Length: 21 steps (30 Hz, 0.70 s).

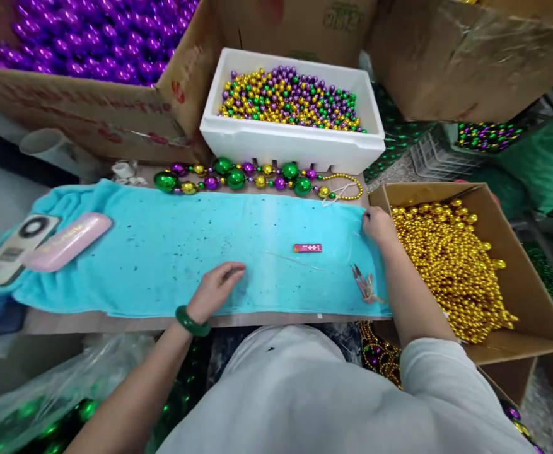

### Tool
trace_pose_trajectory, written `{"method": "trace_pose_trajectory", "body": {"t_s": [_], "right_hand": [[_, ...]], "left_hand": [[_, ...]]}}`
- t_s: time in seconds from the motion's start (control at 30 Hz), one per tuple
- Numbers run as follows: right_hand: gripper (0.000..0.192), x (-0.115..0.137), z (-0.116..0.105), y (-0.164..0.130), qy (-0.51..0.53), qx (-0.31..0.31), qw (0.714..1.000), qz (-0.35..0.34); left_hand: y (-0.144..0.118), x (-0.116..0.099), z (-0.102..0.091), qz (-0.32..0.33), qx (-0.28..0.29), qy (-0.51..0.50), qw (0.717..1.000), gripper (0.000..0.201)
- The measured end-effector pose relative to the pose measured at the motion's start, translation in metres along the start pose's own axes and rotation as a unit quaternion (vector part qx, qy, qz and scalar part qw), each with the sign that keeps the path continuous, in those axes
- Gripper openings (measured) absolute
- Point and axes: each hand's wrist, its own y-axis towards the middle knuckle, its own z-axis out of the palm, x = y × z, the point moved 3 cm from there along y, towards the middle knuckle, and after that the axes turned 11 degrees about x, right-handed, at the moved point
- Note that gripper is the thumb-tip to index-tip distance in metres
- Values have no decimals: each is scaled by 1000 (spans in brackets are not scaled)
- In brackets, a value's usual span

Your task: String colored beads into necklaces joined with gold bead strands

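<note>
A turquoise towel (172, 252), dotted with dark specks, lies spread along the table. At its far right corner my right hand (379, 226) is closed, its fingertips pinching the towel's edge. My left hand (217, 290), with a green bangle (192, 321) on the wrist, rests over the towel's near middle, loosely curved and holding nothing visible. Between the hands are a pink lighter (307, 248) and a thin clear strand (295, 260). Small snips (364, 284) with wrapped handles lie nearer the right end. Beyond the towel stretches a bead necklace (236, 178) in green, purple and gold.
A white foam box (290, 142) of mixed beads stands behind the necklace. Cartons hold purple beads (96, 38) at left and gold bead strings (451, 271) at right. A pink case (68, 243) and a phone (14, 249) lie on the towel's left end.
</note>
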Motion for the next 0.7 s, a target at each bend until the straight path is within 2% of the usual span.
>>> {"method": "trace_pose_trajectory", "body": {"t_s": [0.07, 0.13, 0.2, 0.27, 0.37, 0.53, 0.6, 0.7], "right_hand": [[29, 2, 1, 0, 26, 6, 1000, -4], [25, 4, 4, -1, 39, 19, 999, -2], [22, 4, 6, -2, 36, 14, 999, 7], [22, 2, 7, -3, 36, 0, 999, 15], [22, -1, 4, -4, 57, -21, 998, 16], [21, 5, -11, -13, 139, -77, 987, 6], [19, 17, -19, -22, 247, -111, 962, -25], [13, 43, -27, -43, 412, -140, 895, -96]], "left_hand": [[12, -13, 9, 67, -7, 85, 994, 30], [25, -31, 29, 158, 21, 181, 970, 26], [38, -49, 54, 233, 59, 283, 928, 25], [48, -63, 79, 275, 86, 372, 882, 25], [61, -76, 103, 284, 98, 448, 842, 26], [74, -85, 110, 265, 122, 463, 837, 22], [77, -89, 110, 263, 130, 461, 838, 23], [79, -92, 114, 264, 135, 463, 835, 24]]}}
